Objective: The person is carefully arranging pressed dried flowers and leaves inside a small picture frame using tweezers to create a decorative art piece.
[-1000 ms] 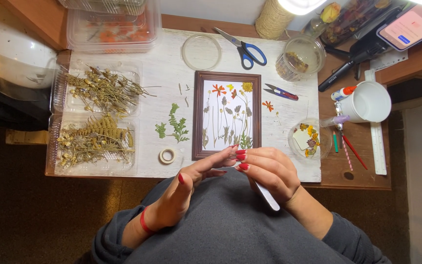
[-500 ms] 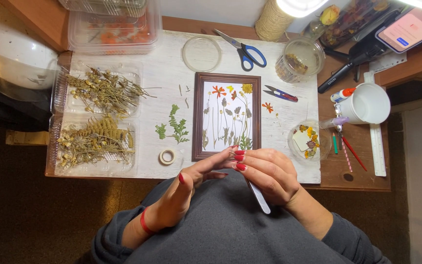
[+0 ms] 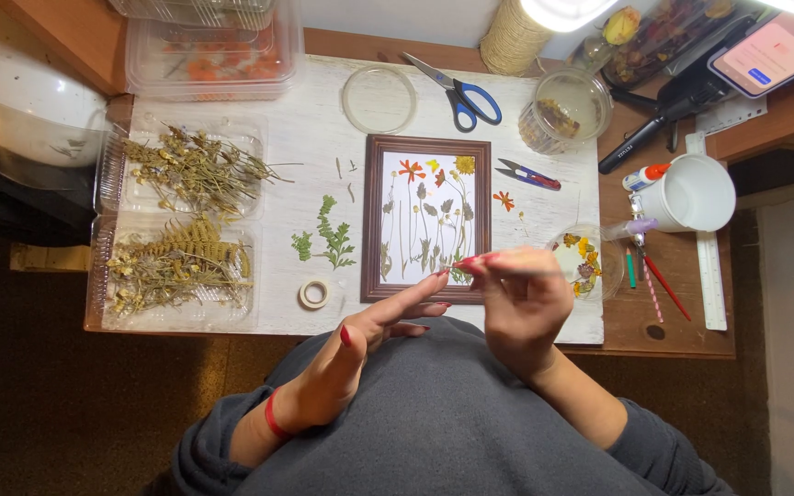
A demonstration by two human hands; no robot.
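The right hand (image 3: 518, 303) pinches a thin tool (image 3: 544, 273) over the frame's (image 3: 426, 219) lower right corner, near the surface's (image 3: 305, 184) front edge. The left hand (image 3: 360, 354) lies open, fingertips touching the frame's bottom.

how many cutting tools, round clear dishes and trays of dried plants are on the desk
scissors and snips: 2, the blue-handled scissors and small snips
round clear dishes: 3, at
trays of dried plants: 2, at and
total: 7

The right hand (image 3: 521, 308) hides the picture frame's (image 3: 371, 220) lower right corner.
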